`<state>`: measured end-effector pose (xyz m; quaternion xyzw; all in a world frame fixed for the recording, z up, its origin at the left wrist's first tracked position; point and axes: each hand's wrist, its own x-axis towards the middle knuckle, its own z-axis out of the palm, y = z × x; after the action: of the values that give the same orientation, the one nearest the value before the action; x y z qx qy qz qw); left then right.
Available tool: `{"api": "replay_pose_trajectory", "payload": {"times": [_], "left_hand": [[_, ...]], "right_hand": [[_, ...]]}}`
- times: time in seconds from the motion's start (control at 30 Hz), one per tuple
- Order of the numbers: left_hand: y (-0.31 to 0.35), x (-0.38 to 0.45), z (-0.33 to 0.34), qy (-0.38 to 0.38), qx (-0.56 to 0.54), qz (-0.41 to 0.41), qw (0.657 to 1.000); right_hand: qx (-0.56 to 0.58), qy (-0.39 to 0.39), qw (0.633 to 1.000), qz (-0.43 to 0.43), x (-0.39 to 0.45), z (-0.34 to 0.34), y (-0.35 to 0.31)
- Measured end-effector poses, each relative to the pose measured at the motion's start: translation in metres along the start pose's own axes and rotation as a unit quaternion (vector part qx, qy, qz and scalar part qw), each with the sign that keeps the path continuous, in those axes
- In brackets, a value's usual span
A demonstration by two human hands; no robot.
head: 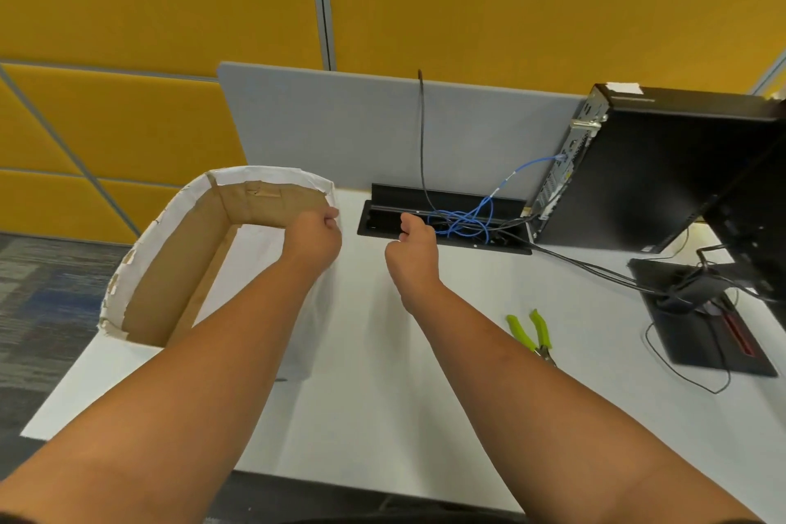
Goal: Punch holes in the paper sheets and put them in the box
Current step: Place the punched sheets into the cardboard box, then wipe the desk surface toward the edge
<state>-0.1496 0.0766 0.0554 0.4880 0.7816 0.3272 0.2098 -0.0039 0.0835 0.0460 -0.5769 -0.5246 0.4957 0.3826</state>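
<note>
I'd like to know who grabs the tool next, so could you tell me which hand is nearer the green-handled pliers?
Right. The right hand hovers up-left of the green-handled pliers; the left hand is farther, at the cardboard box.

Both forearms are bare, without sleeves. The left hand (315,235) and right hand (413,245) carry no gloves. No wristwear is fitted.

Open, white-covered cardboard box (178,251) stands on the desk's left.

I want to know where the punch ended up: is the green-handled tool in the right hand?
No, the green-handled tool lies on the table, apart from the right hand.
</note>
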Motion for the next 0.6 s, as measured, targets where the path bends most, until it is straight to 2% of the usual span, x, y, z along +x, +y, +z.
{"api": "replay_pose_trajectory", "payload": {"times": [0.23, 0.6], "left_hand": [[0.025, -0.029, 0.056, 0.001, -0.022, 0.008, 1.000], [-0.006, -0.070, 0.136, -0.088, 0.011, -0.037, 0.995]], "right_hand": [[-0.020, 0.021, 1.000, 0.004, 0.013, -0.060, 0.033], [-0.148, 0.025, 0.988, 0.038, 0.019, -0.115, 0.127]]}}
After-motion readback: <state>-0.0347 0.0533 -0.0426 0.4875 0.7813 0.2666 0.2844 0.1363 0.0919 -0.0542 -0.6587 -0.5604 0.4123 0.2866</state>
